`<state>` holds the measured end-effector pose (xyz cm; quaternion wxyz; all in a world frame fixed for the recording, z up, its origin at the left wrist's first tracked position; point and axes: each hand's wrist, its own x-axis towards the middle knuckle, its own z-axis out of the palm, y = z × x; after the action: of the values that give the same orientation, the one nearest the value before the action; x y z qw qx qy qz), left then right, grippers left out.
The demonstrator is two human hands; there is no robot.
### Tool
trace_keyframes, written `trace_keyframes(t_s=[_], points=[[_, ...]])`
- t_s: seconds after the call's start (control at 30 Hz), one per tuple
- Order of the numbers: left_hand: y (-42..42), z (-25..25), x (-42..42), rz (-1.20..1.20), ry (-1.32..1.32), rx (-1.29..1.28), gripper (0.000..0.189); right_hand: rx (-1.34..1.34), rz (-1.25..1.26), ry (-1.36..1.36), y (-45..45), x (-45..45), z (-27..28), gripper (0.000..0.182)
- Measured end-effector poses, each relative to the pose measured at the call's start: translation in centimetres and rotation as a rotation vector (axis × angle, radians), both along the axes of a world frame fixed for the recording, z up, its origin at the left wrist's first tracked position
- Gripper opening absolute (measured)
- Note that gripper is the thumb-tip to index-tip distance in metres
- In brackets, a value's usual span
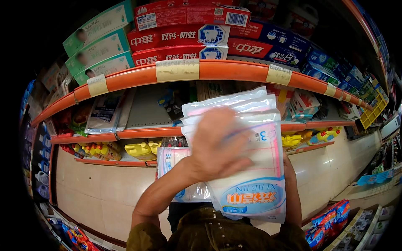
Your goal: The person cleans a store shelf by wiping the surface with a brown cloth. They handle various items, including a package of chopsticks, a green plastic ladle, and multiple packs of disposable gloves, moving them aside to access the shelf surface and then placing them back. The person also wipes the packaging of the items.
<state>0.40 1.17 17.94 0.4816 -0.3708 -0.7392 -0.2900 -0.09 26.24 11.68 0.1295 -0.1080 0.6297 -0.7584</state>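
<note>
Several clear-wrapped packs of white cleaning cloths (pixel 257 166) with pink and blue print are fanned in a stack before my chest, their lettering upside down. Blurred by motion, my left hand (pixel 218 141) lies over the front pack with fingers and thumb apart. My right hand (pixel 286 161) holds the stack at its right edge; its fingers are hidden behind the packs. Lower left, another similar pack (pixel 168 160) lies partly under my left forearm and the stack; what bears it is hidden.
Ahead runs an orange-edged shelf (pixel 220 69) with red toothpaste boxes (pixel 176 37) and green boxes (pixel 100 44). A lower shelf (pixel 150 132) holds flat packets (pixel 105 109). Yellow bottles (pixel 138 150) stand beneath. Behind me at right are red-blue bags (pixel 329 219).
</note>
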Motion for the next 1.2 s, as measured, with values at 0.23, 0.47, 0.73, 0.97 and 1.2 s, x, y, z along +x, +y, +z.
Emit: trace_keyframes(t_s=[0.23,0.47,0.73,0.97,1.2], points=[[-5.4,-5.3,-0.3,-0.238,-0.976,1.119,0.044,-0.076,-0.027,-0.046,1.0,1.0,-0.2,0.026],[-2.1,-10.1,0.5,-0.749,-1.446,1.452,0.047,-0.183,-0.104,-0.189,1.6,1.5,-1.6,0.038],[-0.9,-10.6,-0.4,-0.714,-1.502,1.380,0.047,-0.389,-0.145,-0.332,4.8,1.8,-5.3,0.059],[-1.0,-10.2,0.1,-0.768,-1.455,1.287,0.041,0.194,0.152,-0.040,4.3,2.2,-1.1,0.083],[-1.8,-11.3,-2.0,-0.530,-1.514,1.472,0.041,0.084,-0.128,0.219,6.6,5.7,-1.4,0.070]])
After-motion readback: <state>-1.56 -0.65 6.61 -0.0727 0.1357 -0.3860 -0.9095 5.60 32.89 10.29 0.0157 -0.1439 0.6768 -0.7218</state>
